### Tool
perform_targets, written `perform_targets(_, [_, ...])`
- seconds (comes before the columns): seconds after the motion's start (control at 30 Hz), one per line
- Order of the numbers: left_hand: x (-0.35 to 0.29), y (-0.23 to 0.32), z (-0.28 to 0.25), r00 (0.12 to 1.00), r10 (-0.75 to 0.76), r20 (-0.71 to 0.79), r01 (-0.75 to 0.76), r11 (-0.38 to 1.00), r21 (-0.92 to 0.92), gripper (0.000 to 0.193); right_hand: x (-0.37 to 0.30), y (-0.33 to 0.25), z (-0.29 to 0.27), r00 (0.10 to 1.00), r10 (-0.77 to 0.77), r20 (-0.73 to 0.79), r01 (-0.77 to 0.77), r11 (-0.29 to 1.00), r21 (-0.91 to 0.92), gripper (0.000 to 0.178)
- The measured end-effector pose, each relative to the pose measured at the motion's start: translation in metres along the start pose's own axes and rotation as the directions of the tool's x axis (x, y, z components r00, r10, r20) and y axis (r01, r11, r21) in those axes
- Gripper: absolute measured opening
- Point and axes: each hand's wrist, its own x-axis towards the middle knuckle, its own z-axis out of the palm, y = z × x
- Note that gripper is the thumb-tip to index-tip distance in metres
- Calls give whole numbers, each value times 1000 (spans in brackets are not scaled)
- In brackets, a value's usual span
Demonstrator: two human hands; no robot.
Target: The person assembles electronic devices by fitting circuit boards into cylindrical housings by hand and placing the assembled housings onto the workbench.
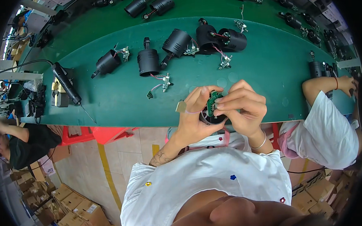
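- One black housing (209, 120) sits in the curled left hand (193, 121), just over the near edge of the workbench (148, 108).
- Right hand (246, 108) pinches a green circuit board (212, 104) at its mouth.
- Green surface runs leftward to a corded tool (66, 83), tip near that edge.

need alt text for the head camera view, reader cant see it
A person's left hand cups a black housing while the right hand holds a green circuit board at its opening, by a green workbench. Black cylinders, some with wired boards, sit on the workbench, a corded tool at left; a co-worker is on each side.
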Motion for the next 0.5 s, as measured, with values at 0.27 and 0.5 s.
perform_targets(0.27, [5,0,-5,989,141,-53,-135,985,103,93,1,-11,3,988,20,155,-18,1000,-11,22])
perform_targets(0.5, [6,0,-9,974,226,-33,-212,949,231,83,7,-12,4,965,6,261,19,995,-94,20])
